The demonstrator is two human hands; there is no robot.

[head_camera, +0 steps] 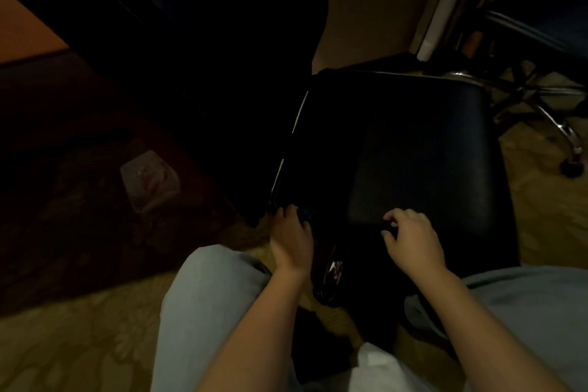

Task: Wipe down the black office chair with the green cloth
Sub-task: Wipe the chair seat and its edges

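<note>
At the front edge of the black office chair, the left hand, grip curled round a dim teal wad, seemingly the green cloth, should wipe in overlapping strokes while the right hand, grip loose and empty, steadies the seat.

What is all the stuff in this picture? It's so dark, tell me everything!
office chair: one, black, in the middle, seat towards the camera
cloth: one, only a small teal-green bit shows, by the left hand's fingers
second chair: one, dark with shiny chrome legs on wheels, top right
clear packet: one, see-through, on the red carpet, left
red carpet: one, dark red, left
beige floor: one, patterned, bottom left and right
wooden surface: one, orange-brown, top left
legs: two, light grey trousers, bottom
left hand: one, fingers curled at the seat's front left corner
right hand: one, fingertips on the seat's front
</note>
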